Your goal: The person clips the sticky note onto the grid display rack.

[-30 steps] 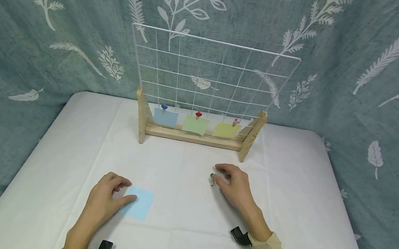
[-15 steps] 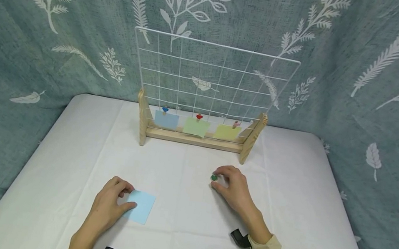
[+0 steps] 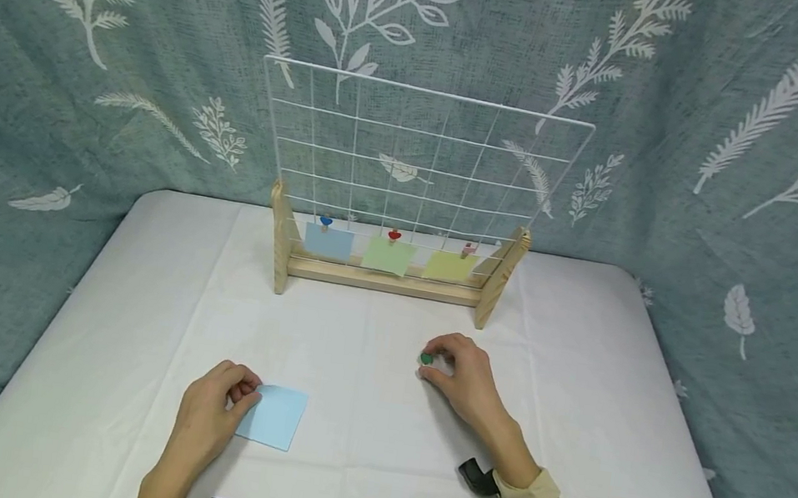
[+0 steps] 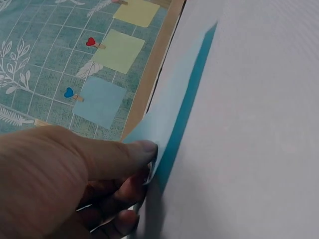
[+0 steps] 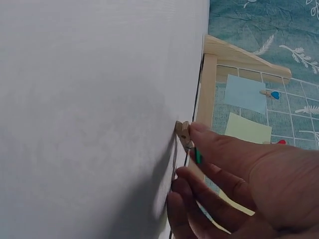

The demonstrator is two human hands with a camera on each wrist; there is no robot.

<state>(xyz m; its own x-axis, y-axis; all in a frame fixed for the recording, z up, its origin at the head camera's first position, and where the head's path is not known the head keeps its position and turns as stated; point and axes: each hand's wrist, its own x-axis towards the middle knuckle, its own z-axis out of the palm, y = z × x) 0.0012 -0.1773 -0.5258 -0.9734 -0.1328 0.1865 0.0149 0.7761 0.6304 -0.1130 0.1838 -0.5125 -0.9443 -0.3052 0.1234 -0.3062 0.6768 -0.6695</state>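
Note:
My left hand (image 3: 205,410) pinches the upper left part of a light blue sticky note (image 3: 278,418) between thumb and fingers. In the left wrist view the note (image 4: 182,94) stands tilted over the white cloth, its edge casting a teal shadow. Farther right, my right hand (image 3: 468,383) holds a small wooden clothespin with a green top (image 3: 426,359). The right wrist view has the clothespin's wooden end (image 5: 183,130) sticking out past the thumb tip, close over the cloth; its green part is mostly hidden behind the fingers.
A white wire grid (image 3: 416,176) in a wooden stand (image 3: 383,281) rises at the table's back. Clipped low on it are a blue note (image 3: 327,242), a green note (image 3: 388,256) and a yellow note (image 3: 450,267). A patterned green curtain (image 3: 187,19) hangs behind.
My left thumb and fingers have closed on the blue note, and its near edge has tipped up. My right fingers have taken the clothespin, its green top now turned upward.

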